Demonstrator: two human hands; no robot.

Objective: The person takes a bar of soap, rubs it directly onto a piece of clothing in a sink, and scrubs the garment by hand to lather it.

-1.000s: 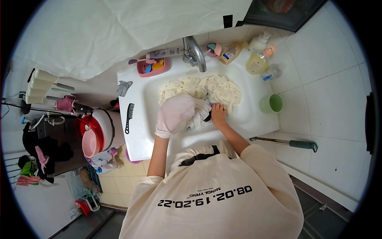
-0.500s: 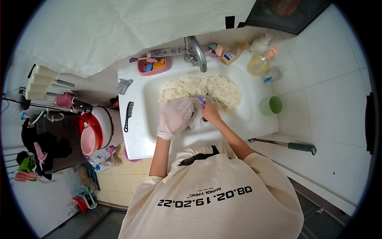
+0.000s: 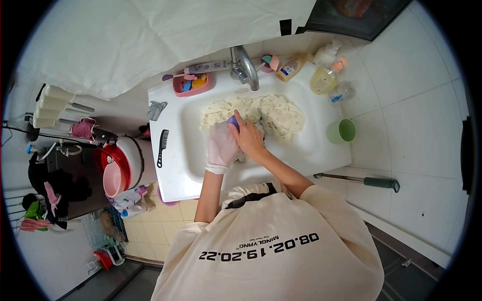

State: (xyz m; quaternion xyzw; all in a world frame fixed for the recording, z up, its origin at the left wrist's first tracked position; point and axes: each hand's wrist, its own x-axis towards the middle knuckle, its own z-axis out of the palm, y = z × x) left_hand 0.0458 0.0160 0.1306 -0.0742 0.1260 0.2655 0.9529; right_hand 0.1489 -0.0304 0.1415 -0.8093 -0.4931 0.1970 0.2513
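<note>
Nearest is the cream shirt (image 3: 281, 226), from whose sleeves both forearms reach forward over the white sink (image 3: 321, 150). The left forearm runs nearly straight ahead, and the left hand (image 3: 222, 146) sits inside a thin, pale cloth (image 3: 219, 135) down to the wrist, so I cannot tell whether its fingers are spread or together. The right forearm slants inward, bringing the right hand (image 3: 250, 141) up against the covered one; its thumb and index finger stand slightly parted around a small purple object (image 3: 232, 121) (soap or brush, I cannot tell), which rests at the far end of the pale cloth. Just beyond, a heap of cream fabric (image 3: 284, 116) lies in the basin. The black comb (image 3: 163, 148) lies on the left rim, the green cup (image 3: 343, 131) stands at the right, and farthest back rises the metal faucet (image 3: 245, 67)
</note>
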